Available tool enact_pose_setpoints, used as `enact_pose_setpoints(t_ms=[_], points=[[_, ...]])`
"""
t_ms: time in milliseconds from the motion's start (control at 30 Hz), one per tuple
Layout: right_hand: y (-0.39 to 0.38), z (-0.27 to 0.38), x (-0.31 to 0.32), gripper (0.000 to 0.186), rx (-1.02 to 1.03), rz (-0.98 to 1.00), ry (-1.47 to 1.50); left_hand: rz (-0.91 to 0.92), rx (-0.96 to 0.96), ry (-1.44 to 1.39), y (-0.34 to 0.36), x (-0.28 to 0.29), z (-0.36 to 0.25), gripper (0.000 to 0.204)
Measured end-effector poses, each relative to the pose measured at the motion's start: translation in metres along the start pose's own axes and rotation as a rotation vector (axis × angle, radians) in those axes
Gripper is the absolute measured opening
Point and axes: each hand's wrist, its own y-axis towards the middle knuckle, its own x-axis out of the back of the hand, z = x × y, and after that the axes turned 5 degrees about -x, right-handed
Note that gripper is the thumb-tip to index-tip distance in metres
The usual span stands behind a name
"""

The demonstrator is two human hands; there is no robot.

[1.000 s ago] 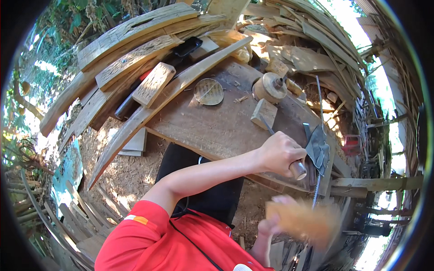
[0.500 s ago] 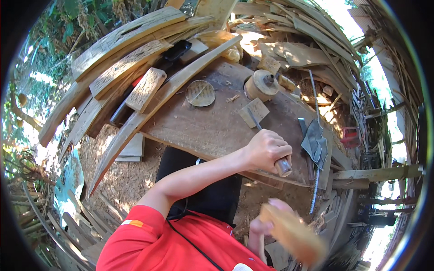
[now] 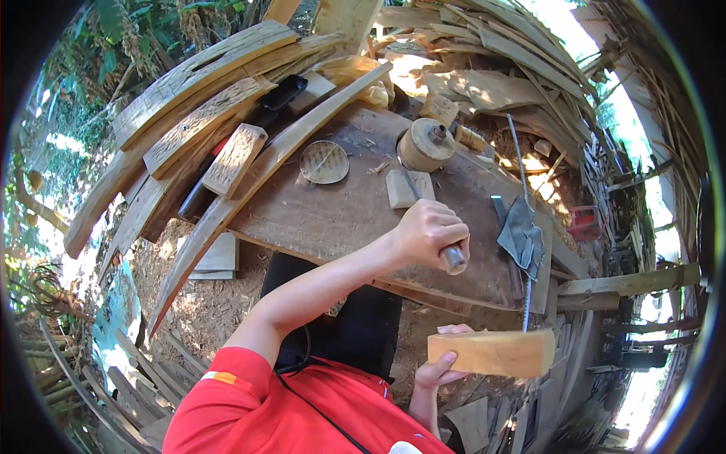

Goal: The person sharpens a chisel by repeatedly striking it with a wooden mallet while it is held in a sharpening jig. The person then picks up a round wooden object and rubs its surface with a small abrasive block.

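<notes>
My left hand (image 3: 429, 233) is closed around the wooden handle of a chisel (image 3: 454, 259). The chisel's narrow blade slants up and away to a small pale wood block (image 3: 424, 186) lying on the workbench; I cannot tell how deep the tip sits. Lower right, nearer to me, my right hand (image 3: 440, 371) grips one end of a thick, smooth wooden block (image 3: 499, 353). That block is held roughly level in the air, apart from the chisel. Part of the right hand's fingers is hidden behind it.
On the brown bench (image 3: 302, 212) stand a round wooden piece with a dark knob (image 3: 426, 144) and a small woven dish (image 3: 324, 162). A grey cloth (image 3: 520, 234) lies over a saw at right. Curved planks (image 3: 265, 170) lean at left, with timber stacked behind.
The blurred, slanting wooden block in my right hand has swung up and now shows level and sharp. The small block on the bench has turned slightly. My left hand still grips the chisel.
</notes>
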Motion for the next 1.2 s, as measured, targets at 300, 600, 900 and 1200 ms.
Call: enact_pose_setpoints(t_ms=[300,600,900,1200], points=[[-0.012,-0.008,0.01,0.06,-0.236,-0.05,-0.043,0.423,0.509,0.259,0.036,0.018,-0.048,0.038],[-0.027,-0.028,0.025,0.056,-0.262,-0.035,-0.123,0.802,0.704,0.535,-0.014,0.012,-0.013,0.062],[-0.024,-0.028,0.022,0.057,-0.447,-0.05,-0.037,0.762,0.636,0.635,-0.017,0.037,0.01,0.051],[-0.022,-0.025,0.021,0.06,-0.562,-0.101,0.036,0.623,0.355,0.352,-0.007,0.032,-0.002,0.023]])
